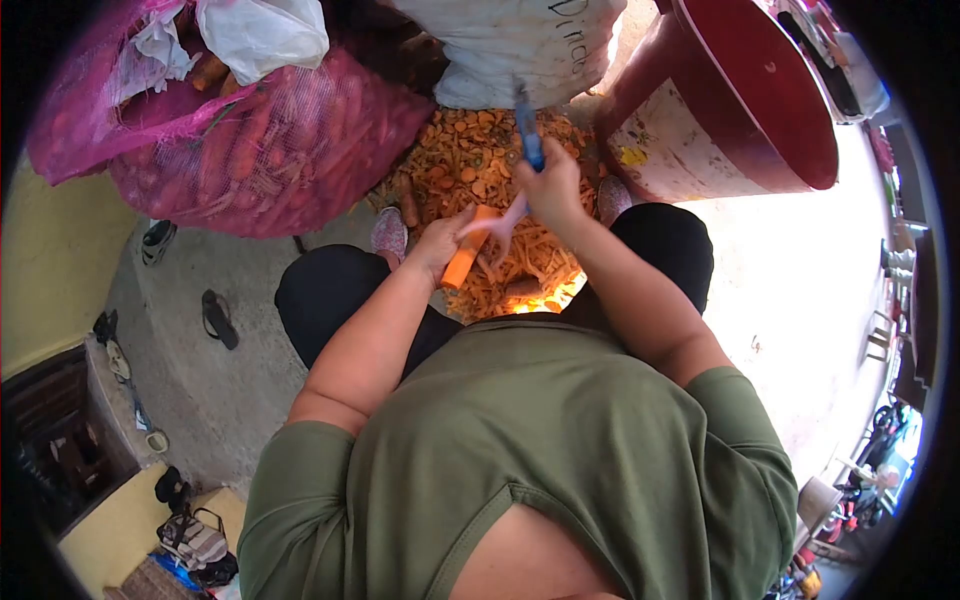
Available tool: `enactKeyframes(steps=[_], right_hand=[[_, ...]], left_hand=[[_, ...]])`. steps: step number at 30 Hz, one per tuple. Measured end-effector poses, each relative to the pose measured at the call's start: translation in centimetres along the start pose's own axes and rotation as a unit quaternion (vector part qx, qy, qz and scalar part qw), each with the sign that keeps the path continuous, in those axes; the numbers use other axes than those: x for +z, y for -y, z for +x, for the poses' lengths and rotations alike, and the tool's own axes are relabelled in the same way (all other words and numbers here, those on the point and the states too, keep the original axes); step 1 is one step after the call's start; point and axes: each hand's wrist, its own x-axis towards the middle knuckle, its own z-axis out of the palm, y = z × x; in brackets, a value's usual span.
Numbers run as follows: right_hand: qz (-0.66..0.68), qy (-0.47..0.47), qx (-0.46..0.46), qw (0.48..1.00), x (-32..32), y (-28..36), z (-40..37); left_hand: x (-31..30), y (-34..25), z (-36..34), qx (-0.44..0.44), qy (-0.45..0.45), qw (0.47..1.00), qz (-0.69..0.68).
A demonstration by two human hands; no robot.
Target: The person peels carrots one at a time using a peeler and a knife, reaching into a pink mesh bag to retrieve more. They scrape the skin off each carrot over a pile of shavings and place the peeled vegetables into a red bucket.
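My left hand is closed round a peeled orange carrot, held slanting between my knees. My right hand is shut on a peeler whose pale pink forked end reaches down to the carrot's upper part. A blue handle-like piece with a narrow grey tip sticks up from the same hand; I cannot tell if it belongs to the peeler. Beneath both hands spreads a heap of carrot peels and cut pieces, some whole unpeeled carrots lying among them.
A pink mesh sack full of carrots slumps at the upper left. A white sack stands beyond the heap, beside a big dark red tub. One sandal lies on the concrete floor at left.
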Motion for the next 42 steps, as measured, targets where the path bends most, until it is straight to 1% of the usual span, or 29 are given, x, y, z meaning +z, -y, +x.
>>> enactKeyframes(steps=[4, 5, 7, 8, 11, 12, 13, 15, 16, 18, 19, 20, 21, 22, 23, 25, 27, 29, 31, 32, 33, 34, 35, 36, 37, 38, 39, 40, 42], right_hand=[[-0.079, -0.128, 0.018, 0.989, -2.7, 0.4, 3.2], [-0.064, -0.105, 0.029, 0.992, -2.7, 0.2, 2.9], [-0.034, -0.061, 0.050, 0.996, -2.7, 2.4, 1.3], [-0.039, -0.054, -0.001, 0.998, -1.9, 0.0, 1.5], [-0.111, -0.171, 0.025, 0.979, -3.5, -2.2, 3.7], [-0.157, -0.171, 0.042, 0.972, -5.1, -2.4, 4.4], [-0.206, -0.146, 0.045, 0.966, -5.3, -3.0, 4.5], [-0.302, -0.099, 0.048, 0.947, -5.4, -4.4, 4.6], [-0.375, 0.013, 0.111, 0.920, -5.2, -2.4, 3.7], [-0.376, 0.119, 0.093, 0.914, -3.6, -3.9, 2.2], [-0.396, 0.178, 0.075, 0.898, -3.2, -3.6, 1.7], [-0.414, 0.238, 0.056, 0.877, -2.9, -3.3, 1.2], [-0.407, 0.236, 0.058, 0.881, -2.7, -3.0, 1.0], [-0.400, 0.235, 0.060, 0.884, -2.7, -2.6, 0.9], [-0.394, 0.233, 0.060, 0.887, -2.8, -2.2, 0.9], [-0.392, 0.221, 0.073, 0.890, -3.2, -1.4, 1.1], [-0.393, 0.229, 0.076, 0.887, -3.3, -0.6, 1.1], [-0.398, 0.257, 0.069, 0.878, -3.2, 0.1, 1.1], [-0.434, 0.321, -0.001, 0.842, -3.0, 1.2, 0.7], [-0.450, 0.350, -0.033, 0.821, -2.9, 1.3, 0.4], [-0.451, 0.356, -0.064, 0.816, -2.5, 0.7, 0.1], [-0.450, 0.361, -0.094, 0.811, -2.0, -0.3, -0.3], [-0.449, 0.363, -0.124, 0.807, -1.6, -0.8, -0.5], [-0.446, 0.369, -0.132, 0.804, -1.4, -0.7, -0.6], [-0.444, 0.376, -0.140, 0.802, -1.3, -0.3, -0.7], [-0.441, 0.382, -0.147, 0.799, -1.2, 0.2, -0.7], [-0.444, 0.394, -0.135, 0.794, -1.1, 0.9, -0.5], [-0.447, 0.405, -0.123, 0.788, -1.1, 1.6, -0.2], [-0.450, 0.407, -0.119, 0.786, -0.7, 2.0, 0.1]], left_hand=[[-0.6, -0.1, 0.2, -0.008, 0.057, 0.998, -0.007], [-0.5, -0.1, 0.3, -0.004, 0.052, 0.999, 0.005], [-0.2, -0.1, 0.3, 0.006, 0.043, 0.999, 0.029], [0.0, -0.1, 0.3, 0.014, 0.041, 0.999, 0.032], [0.8, -0.7, -0.3, 0.020, 0.033, 0.998, 0.044], [0.8, -1.0, -0.3, 0.013, 0.030, 0.998, 0.048], [1.0, -1.4, -0.2, 0.006, 0.028, 0.998, 0.054], [2.1, -3.4, -0.1, 0.002, -0.023, 0.986, 0.164], [3.1, -4.7, -0.2, 0.003, -0.049, 0.975, 0.216], [6.2, -8.4, 1.1, 0.075, 0.031, 0.958, 0.275], [9.0, -11.3, 1.5, 0.118, 0.047, 0.922, 0.365], [12.2, -13.0, 2.6, 0.197, 0.056, 0.929, 0.308], [15.3, -16.0, 2.0, 0.163, 0.152, 0.944, 0.242], [18.4, -18.3, 1.8, 0.239, 0.267, 0.912, 0.198], [21.4, -20.2, 2.0, 0.320, 0.329, 0.870, 0.180], [25.4, -22.1, -5.2, 0.308, 0.417, 0.849, 0.106], [25.0, -21.0, -5.9, 0.477, 0.294, 0.788, 0.254], [23.0, -20.8, -5.3, 0.533, 0.206, 0.717, 0.400], [18.1, -21.2, -4.3, 0.485, 0.172, 0.661, 0.546], [15.5, -22.2, -4.1, 0.405, 0.158, 0.681, 0.589], [12.3, -23.6, -4.0, 0.321, 0.143, 0.695, 0.627], [8.4, -24.7, -3.4, 0.256, 0.103, 0.763, 0.585], [6.2, -25.9, -4.9, 0.193, -0.005, 0.826, 0.529], [2.6, -27.6, -5.4, 0.203, -0.131, 0.788, 0.566], [-2.0, -29.9, -4.6, 0.136, -0.188, 0.558, 0.797], [-6.6, -32.2, -4.0, 0.055, -0.217, 0.263, 0.939], [-9.4, -32.6, -4.0, 0.076, -0.366, 0.377, 0.847], [-10.8, -32.2, -3.8, 0.096, -0.500, 0.474, 0.718], [-11.7, -31.1, -3.1, 0.158, -0.583, 0.433, 0.669]])
